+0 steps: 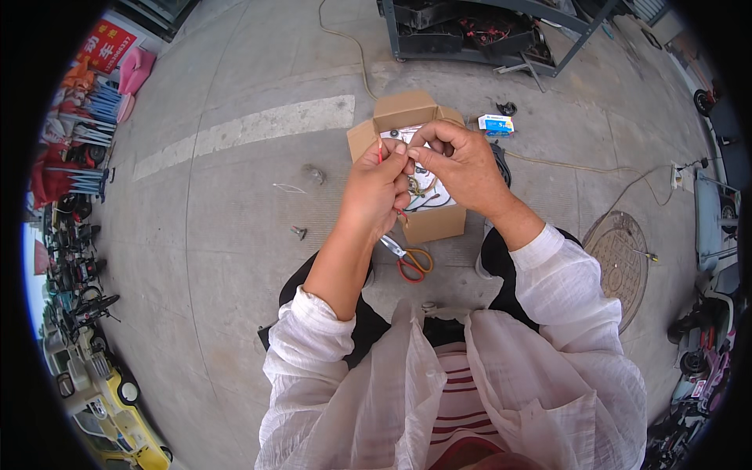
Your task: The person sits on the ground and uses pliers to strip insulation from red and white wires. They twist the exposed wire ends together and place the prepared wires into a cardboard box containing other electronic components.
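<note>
My left hand (380, 180) is closed on a red wire (381, 153), whose ends show above and below the fingers. My right hand (454, 164) pinches at the tip of my left thumb; whatever is between those fingertips is too small to make out. Both hands are over an open cardboard box (435, 227) holding coiled cables (423, 193) on a white lining, partly hidden by my hands. Scissors (411, 262) with orange and red handles lie on the ground below the box.
A blue-white carton (495, 124) and a black cable (501, 160) lie right of the box. A metal cart (486, 39) stands beyond. Small metal parts (316, 174) lie left. A manhole cover (619, 274) is at right; scooters (78, 305) and toy cars (117, 399) line the sides.
</note>
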A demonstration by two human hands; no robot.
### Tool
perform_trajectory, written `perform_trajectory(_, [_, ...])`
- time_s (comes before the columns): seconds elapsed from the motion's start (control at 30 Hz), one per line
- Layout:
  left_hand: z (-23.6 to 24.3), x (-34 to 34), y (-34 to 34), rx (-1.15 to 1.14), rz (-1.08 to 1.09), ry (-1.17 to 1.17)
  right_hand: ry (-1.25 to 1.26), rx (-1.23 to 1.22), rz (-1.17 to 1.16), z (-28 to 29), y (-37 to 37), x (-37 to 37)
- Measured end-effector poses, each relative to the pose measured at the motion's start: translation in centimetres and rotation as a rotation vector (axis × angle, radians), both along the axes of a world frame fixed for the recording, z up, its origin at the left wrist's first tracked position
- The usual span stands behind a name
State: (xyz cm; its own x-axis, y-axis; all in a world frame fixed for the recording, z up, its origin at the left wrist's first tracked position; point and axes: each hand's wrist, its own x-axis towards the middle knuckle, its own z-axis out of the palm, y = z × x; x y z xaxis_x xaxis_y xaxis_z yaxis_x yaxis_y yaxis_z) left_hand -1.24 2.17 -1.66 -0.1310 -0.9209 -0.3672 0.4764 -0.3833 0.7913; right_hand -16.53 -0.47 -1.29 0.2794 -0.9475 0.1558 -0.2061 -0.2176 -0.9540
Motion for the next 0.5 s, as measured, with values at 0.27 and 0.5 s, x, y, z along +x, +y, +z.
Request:
perform_trajectory(0.27, [0.2,0.8,-0.1,-0.069,-0.107,-0.123,-0.314,0.204,0.036,-0.8,-0.5,-0.2])
perform_trajectory(0.5, [0.6,-0.6,1.0,-0.498,0.006,-1.005,-0.283,0.125,-0.077,0.2,0.2,-0.2])
